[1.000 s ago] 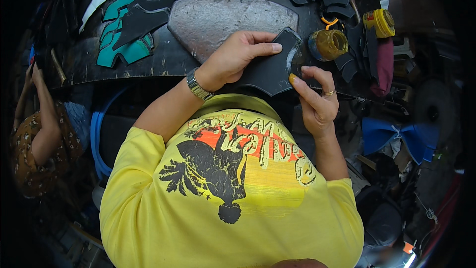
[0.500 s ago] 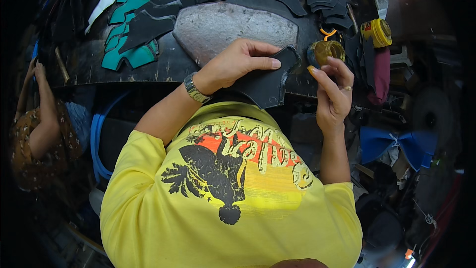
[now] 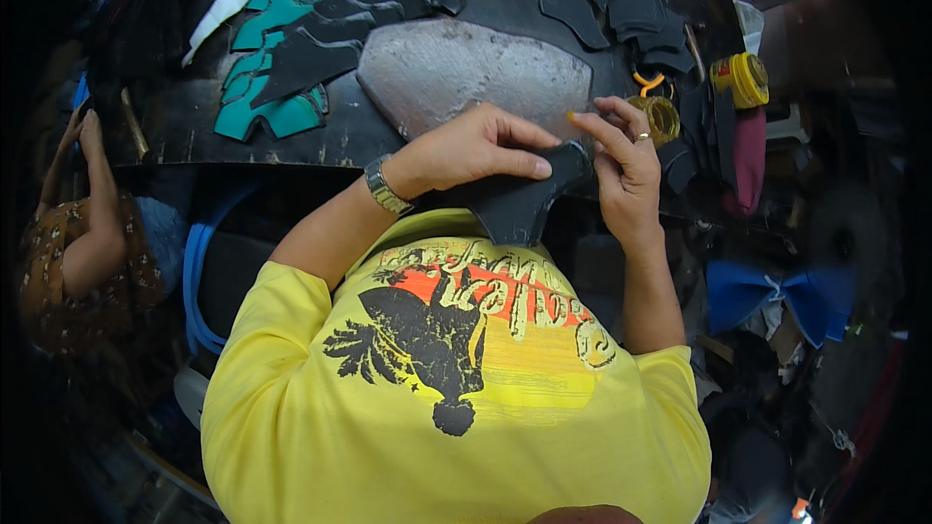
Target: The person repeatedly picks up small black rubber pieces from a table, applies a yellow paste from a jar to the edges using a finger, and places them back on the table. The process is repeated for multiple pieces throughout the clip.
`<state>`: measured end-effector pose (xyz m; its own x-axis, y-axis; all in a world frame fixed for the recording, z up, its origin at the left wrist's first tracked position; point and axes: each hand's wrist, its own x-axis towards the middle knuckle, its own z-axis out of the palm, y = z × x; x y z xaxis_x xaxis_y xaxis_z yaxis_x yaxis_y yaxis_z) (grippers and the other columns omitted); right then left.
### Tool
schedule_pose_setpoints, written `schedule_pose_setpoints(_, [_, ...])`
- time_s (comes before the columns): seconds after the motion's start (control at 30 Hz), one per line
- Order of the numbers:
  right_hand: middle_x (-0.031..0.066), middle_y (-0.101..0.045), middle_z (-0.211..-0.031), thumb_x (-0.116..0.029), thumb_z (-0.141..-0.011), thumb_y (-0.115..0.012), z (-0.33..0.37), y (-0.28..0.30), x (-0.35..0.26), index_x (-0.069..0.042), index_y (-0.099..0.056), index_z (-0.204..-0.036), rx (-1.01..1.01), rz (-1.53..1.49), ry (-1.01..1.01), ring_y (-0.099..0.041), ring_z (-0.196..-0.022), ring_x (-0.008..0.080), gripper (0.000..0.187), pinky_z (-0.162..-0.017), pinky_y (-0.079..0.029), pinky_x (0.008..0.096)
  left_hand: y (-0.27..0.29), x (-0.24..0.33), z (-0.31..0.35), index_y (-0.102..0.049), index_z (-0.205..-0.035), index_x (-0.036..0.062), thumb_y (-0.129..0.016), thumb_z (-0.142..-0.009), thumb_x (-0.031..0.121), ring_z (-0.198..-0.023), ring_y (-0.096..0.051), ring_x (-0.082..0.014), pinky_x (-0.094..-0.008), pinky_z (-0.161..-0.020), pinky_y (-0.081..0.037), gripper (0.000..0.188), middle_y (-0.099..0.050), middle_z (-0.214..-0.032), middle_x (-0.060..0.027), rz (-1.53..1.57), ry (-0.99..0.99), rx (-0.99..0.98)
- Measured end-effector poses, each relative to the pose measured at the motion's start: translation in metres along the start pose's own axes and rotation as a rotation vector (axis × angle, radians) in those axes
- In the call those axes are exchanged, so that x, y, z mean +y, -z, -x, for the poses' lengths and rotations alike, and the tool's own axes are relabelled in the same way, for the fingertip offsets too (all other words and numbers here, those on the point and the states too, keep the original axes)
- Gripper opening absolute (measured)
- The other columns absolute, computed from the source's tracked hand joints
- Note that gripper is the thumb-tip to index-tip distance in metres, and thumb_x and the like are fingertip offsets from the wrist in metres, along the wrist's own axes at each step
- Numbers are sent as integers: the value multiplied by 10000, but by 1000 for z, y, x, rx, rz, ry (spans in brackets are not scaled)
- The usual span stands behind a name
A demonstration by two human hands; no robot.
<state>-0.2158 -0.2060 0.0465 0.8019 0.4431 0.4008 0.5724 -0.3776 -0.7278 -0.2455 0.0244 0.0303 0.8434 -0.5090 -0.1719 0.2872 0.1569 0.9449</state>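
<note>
My left hand (image 3: 476, 150) pinches a flat black cut piece (image 3: 516, 206), leather-like, between thumb and fingers at the table's near edge. Its edges look thick and slightly glossy. My right hand (image 3: 629, 175) is raised just right of the piece, with the index finger stretched toward its upper corner. A yellowish smear of glue-like stuff coats that fingertip. The right fingers are apart and hold nothing. Beyond the right hand stands an open jar (image 3: 664, 118) with amber residue. A grey stone slab (image 3: 476, 68) lies under and beyond my left hand.
Overlapping teal pieces (image 3: 267, 116) and black pieces (image 3: 311, 63) lie at the left of the dark table (image 3: 291, 148). More black cutouts (image 3: 573, 10) lie at the far right, near orange-handled scissors (image 3: 649, 83) and a yellow container (image 3: 740, 80). Another person's arm (image 3: 92, 223) shows at left.
My right hand has moved left from the jar to the black piece's upper corner. My left hand keeps its hold on the piece. The whole view has shifted slightly.
</note>
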Motion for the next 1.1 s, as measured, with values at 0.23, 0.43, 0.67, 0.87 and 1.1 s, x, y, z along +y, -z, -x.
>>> schedule_pose_setpoints(0.23, [68,-574,-1126,99,-873,-554,-4,-43,16,-96,-434,-1483,4,-312,-141,-540,-806,79,652,-735,-472,224,50,39,16,-715,-1110,-25,-772,-866,147,-860,-635,-67,-216,-759,-522,304,-711,-965,-23,-227,-167,435])
schedule_pose_setpoints(0.43, [89,-542,-1141,104,-922,-503,-25,-74,30,-94,-323,-1534,35,-518,-147,-545,-797,69,668,-750,-503,222,145,97,1,-710,-1191,47,-756,-878,198,-729,-566,-8,-182,-569,-370,350,-714,-978,16,-278,-297,700])
schedule_pose_setpoints(0.67, [89,-595,-1060,66,-926,-535,-27,-79,28,-87,-330,-1528,64,-547,-184,-557,-766,65,655,-713,-497,212,220,118,-80,-695,-1210,56,-746,-878,173,-872,-656,-95,-235,-739,-481,355,-715,-1022,-26,-433,-211,817])
schedule_pose_setpoints(0.87, [90,-594,-1059,67,-927,-541,-25,-79,31,-84,-338,-1523,23,-457,-154,-555,-767,70,648,-706,-497,215,220,96,-179,-689,-1209,39,-764,-823,48,-813,-698,-134,-270,-698,-579,393,-730,-983,-59,-422,-189,877])
schedule_pose_setpoints(1.1, [76,-608,-1015,72,-923,-555,-24,-78,29,-105,-379,-1501,1,-424,-156,-558,-777,73,630,-701,-488,220,240,75,-239,-736,-1142,113,-829,-733,155,-1016,-693,-326,-391,-925,-539,421,-724,-1094,-162,-719,-177,1034])
